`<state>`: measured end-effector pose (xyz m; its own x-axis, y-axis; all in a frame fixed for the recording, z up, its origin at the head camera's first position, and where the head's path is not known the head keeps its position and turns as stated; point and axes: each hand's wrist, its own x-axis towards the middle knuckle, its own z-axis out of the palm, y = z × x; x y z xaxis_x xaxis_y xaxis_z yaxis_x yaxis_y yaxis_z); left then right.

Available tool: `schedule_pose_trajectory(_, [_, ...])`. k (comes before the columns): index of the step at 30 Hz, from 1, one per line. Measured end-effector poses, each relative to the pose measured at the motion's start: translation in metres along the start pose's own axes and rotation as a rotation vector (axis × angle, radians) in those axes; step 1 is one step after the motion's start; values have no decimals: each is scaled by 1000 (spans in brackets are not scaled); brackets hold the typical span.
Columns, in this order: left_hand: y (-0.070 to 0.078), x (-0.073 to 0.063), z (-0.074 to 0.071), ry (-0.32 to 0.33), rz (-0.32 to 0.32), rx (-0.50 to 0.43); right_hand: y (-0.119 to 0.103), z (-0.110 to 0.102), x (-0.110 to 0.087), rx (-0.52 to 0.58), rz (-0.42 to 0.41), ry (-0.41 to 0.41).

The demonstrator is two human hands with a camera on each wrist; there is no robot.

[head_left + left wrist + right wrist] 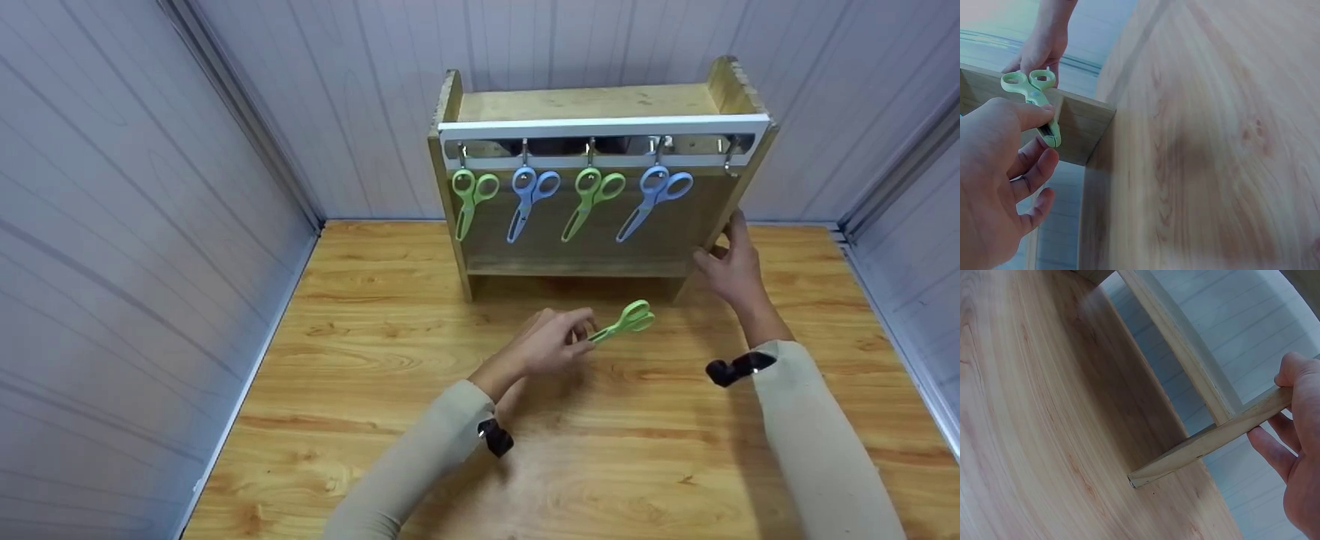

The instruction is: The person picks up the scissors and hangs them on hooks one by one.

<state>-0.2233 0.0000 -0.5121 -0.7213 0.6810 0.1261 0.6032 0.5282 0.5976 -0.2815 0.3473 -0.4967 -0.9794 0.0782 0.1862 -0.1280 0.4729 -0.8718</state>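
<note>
My left hand (pixel 551 341) pinches a pair of green scissors (pixel 634 316) by the blade end, in front of the wooden rack. In the left wrist view the thumb and fingers close on the blades of the scissors (pixel 1039 93), with both handle loops pointing away. My right hand (pixel 735 266) grips the right side panel (pixel 1213 441) of the wooden rack (pixel 600 105), thumb on one face and fingers on the other. Green scissors (pixel 465 202), blue scissors (pixel 525 199), another green pair (pixel 587 201) and another blue pair (pixel 651 199) hang from the rack's hooks. The rightmost hook (pixel 729 161) is bare.
The rack stands on a wood-grain surface (pixel 360 360) near the back panelled wall (pixel 375 97). Panelled walls also rise at the left (pixel 112 225) and right (pixel 915 180). A white hook rail (pixel 600 126) runs across the rack's upper front.
</note>
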Motion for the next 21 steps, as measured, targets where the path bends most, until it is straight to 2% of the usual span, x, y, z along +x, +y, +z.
schedule_pose_trajectory(7, [9, 8, -6, 20, -36, -46, 5, 2, 0, 75, -38, 9])
schedule_pose_trajectory(21, [26, 28, -22, 78, 25, -72, 3, 1, -2, 68, -17, -12])
